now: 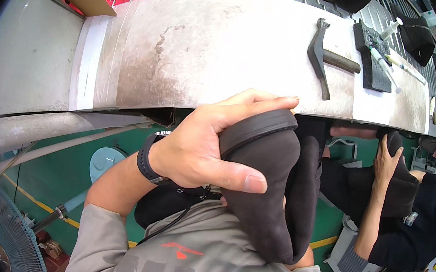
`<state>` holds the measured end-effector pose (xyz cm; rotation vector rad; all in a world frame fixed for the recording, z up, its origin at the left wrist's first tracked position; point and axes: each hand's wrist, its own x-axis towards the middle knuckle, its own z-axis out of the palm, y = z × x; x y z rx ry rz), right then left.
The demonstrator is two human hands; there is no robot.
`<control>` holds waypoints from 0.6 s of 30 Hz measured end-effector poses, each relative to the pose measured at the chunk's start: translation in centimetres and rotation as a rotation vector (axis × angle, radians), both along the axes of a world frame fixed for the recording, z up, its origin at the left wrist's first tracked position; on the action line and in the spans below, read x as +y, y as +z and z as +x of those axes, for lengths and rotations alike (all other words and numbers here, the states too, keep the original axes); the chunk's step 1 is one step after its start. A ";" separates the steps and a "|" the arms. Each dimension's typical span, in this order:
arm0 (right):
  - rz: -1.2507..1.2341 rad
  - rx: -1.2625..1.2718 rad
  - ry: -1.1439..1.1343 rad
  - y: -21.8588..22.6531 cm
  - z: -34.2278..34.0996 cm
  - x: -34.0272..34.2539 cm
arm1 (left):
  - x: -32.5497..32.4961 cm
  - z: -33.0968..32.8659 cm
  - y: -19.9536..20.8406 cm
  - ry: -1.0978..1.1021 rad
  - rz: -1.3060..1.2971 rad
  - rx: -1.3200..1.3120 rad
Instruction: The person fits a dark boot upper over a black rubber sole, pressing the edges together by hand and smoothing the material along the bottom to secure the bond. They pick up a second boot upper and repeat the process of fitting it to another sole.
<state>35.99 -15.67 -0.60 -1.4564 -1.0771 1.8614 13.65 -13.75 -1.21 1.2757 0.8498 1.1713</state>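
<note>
Boot (267, 203) held between our shirt (184, 266) and the desk (213, 47); our left hand (200, 144) clamps its sole end, thumb extended rightward; right hand mostly hidden, grip we cannot tell.

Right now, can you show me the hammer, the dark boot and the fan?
Hammer (333, 58): head camera view, on its handle, close to the metal head.
Dark boot (264, 208): head camera view, on its upper.
Fan (15, 230): head camera view, on its round grille.
</note>
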 end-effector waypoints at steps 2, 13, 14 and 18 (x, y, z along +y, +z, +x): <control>-0.150 0.087 0.226 -1.0 1.5 0.9 | 0.0 0.3 0.0 0.001 -0.034 -0.022; -0.124 0.134 0.182 -0.5 0.3 1.1 | 0.0 0.7 -0.2 0.020 -0.090 -0.017; -0.124 0.135 0.178 -0.5 0.2 1.1 | -0.3 0.9 -0.1 0.046 -0.096 -0.061; -0.114 0.126 0.136 -0.1 -0.2 0.9 | -0.3 1.4 -0.3 0.089 -0.031 -0.139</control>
